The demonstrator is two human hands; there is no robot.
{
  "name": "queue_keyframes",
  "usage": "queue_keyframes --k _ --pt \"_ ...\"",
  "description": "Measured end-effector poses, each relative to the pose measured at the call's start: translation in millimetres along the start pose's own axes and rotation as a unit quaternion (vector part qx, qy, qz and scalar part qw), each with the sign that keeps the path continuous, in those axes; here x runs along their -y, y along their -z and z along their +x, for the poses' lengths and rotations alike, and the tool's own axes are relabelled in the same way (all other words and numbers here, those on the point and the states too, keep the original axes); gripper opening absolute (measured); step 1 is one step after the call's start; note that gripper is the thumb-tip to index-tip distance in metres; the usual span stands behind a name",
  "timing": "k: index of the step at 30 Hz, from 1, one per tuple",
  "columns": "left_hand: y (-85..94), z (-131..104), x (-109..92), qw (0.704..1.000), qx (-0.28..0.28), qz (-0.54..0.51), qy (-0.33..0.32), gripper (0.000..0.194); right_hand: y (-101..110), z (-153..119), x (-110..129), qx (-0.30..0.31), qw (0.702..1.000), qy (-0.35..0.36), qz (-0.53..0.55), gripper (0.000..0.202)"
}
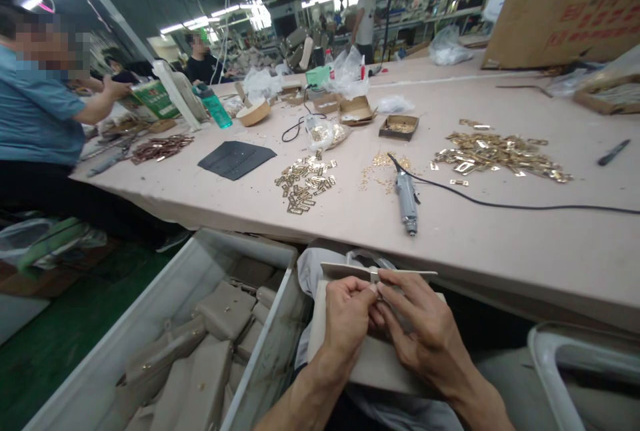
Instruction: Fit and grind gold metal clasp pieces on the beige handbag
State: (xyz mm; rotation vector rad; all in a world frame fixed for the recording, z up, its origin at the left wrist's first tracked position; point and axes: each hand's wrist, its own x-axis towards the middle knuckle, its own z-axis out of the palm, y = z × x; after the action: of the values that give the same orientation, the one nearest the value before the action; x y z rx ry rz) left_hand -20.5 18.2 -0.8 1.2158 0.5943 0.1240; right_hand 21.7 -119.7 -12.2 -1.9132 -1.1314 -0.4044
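A beige handbag rests on my lap, its flap standing up at the far side. My left hand is closed, thumb and fingers pinched near the middle of the flap. Across from it, my right hand grips the same spot, with its index finger along the flap's edge. Between my fingertips a small shiny metal clasp shows on the flap; the rest of it is hidden by my fingers.
A white bin of beige handbags stands at my left. On the table lie an electric screwdriver with a cord, gold metal plates, more gold fittings and a dark sheet. A person stands at left.
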Motion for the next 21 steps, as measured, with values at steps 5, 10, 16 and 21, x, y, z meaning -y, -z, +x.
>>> queue_keyframes --k 5,10,16,21 --pt "0.1 0.9 -6.6 1.0 -0.016 0.013 0.016 0.019 -9.0 1.2 0.1 0.002 0.998 0.013 -0.054 0.038" --pt "2.0 9.5 -16.7 0.999 -0.03 -0.026 0.033 0.012 -15.5 4.7 -2.0 -0.013 0.993 0.042 -0.112 0.039" --pt "-3.9 14.8 -28.2 0.984 0.0 -0.11 0.144 0.026 -8.0 24.0 -7.0 -0.019 0.989 0.072 -0.13 0.031" --pt "-6.5 -6.7 -32.9 0.982 -0.066 0.107 -0.141 0.019 10.2 43.3 -6.4 -0.011 1.0 -0.017 0.011 0.022"
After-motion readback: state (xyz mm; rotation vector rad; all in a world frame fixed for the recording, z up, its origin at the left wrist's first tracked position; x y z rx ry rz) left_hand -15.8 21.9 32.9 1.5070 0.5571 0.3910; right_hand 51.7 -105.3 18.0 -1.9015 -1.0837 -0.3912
